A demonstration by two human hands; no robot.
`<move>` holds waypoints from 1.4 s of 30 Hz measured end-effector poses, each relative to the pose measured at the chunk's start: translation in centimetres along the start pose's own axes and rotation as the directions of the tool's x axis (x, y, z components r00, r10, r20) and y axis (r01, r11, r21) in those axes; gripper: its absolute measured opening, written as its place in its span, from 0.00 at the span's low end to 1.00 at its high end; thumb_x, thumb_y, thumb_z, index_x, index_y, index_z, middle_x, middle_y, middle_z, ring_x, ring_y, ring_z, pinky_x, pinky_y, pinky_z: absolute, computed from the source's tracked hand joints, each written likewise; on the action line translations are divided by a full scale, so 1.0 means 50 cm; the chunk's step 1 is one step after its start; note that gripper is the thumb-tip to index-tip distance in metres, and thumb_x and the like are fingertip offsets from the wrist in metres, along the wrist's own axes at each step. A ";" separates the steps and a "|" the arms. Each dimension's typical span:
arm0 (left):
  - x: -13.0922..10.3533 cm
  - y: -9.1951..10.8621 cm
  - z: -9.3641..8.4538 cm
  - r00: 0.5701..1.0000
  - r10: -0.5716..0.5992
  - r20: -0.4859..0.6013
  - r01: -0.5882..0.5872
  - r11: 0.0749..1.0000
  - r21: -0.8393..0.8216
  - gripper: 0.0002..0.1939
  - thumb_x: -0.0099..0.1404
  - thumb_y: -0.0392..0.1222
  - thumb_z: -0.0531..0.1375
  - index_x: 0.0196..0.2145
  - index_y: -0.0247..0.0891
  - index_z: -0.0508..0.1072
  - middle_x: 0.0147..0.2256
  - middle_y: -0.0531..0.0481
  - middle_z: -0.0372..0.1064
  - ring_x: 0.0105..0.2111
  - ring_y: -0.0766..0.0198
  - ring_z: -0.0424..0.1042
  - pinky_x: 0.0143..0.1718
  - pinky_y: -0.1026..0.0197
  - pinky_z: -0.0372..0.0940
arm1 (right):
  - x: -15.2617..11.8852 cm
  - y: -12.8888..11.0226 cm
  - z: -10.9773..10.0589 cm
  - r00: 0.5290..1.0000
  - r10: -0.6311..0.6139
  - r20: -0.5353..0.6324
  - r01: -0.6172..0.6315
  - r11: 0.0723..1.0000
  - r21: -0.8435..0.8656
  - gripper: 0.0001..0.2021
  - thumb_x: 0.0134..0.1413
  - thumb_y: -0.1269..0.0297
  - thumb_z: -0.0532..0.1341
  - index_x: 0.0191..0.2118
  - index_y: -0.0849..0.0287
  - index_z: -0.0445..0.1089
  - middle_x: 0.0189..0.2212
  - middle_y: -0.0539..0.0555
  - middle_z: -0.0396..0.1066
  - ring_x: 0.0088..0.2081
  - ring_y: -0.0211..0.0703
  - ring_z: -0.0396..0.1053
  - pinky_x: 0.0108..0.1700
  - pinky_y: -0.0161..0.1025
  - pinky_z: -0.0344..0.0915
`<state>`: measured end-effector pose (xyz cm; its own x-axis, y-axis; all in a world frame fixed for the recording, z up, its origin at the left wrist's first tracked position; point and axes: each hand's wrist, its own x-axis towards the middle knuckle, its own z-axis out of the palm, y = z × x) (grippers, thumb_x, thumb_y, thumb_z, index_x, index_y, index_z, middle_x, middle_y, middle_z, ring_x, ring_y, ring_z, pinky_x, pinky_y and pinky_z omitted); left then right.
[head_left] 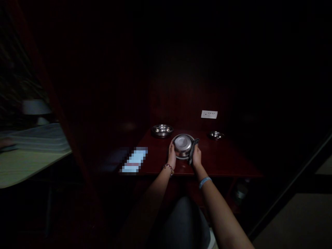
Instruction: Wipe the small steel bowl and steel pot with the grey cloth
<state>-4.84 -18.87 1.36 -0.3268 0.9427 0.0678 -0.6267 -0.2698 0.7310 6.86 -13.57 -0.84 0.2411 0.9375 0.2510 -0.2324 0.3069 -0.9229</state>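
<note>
Between my two hands is a shiny metal bowl [183, 143], turned so that its underside faces me. My left hand [171, 155] grips its left rim, with a beaded bracelet at the wrist. On the other side my right hand [196, 155] presses a dark grey cloth [192, 151] against the bowl's right edge. Farther back on the dark red desk [218, 160] several metal bowls [162, 130] appear stacked, to the left. A single small metal bowl [216, 135] sits at the back right.
A blurred, glowing phone-like screen [135, 160] lies at the desk's left. On the back panel is a white power socket [209, 114]. Beyond a partition at far left, a pale table [31, 166] holds clear stacked trays [41, 138] and a white lamp [36, 107]. A bottle [241, 192] stands below the desk.
</note>
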 end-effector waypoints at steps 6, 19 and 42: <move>0.004 -0.006 0.004 0.970 0.215 -0.114 -0.203 0.973 0.107 0.15 0.67 0.41 0.53 0.50 0.43 0.70 0.60 0.50 0.63 0.62 0.65 0.57 0.62 0.62 0.50 | -0.015 -0.011 0.004 0.996 -0.047 -0.073 0.036 0.989 -0.146 0.22 0.57 0.46 0.53 0.27 0.60 0.71 0.24 0.54 0.75 0.30 0.43 0.70 0.36 0.34 0.61; 0.002 -0.005 0.012 0.920 0.371 -0.123 -0.283 0.849 0.446 0.19 0.70 0.42 0.48 0.55 0.38 0.64 0.62 0.41 0.52 0.64 0.63 0.49 0.65 0.64 0.38 | -0.018 -0.006 0.005 0.987 -0.061 -0.147 0.032 0.981 -0.190 0.16 0.58 0.56 0.56 0.22 0.55 0.67 0.24 0.57 0.74 0.41 0.49 0.73 0.50 0.41 0.61; 0.024 -0.033 -0.012 0.849 0.506 -0.152 -0.337 0.740 0.583 0.25 0.59 0.48 0.62 0.54 0.41 0.67 0.54 0.43 0.59 0.57 0.57 0.61 0.62 0.55 0.52 | -0.002 0.001 -0.005 0.997 -0.070 0.021 0.073 0.951 -0.301 0.28 0.54 0.39 0.51 0.21 0.60 0.69 0.19 0.54 0.70 0.22 0.38 0.63 0.27 0.34 0.57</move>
<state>-4.64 -17.44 -0.17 -0.7023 0.6337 0.3243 0.0585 -0.4026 0.9135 7.05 -13.70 -0.97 0.2370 0.9169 0.3210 0.0807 0.3107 -0.9471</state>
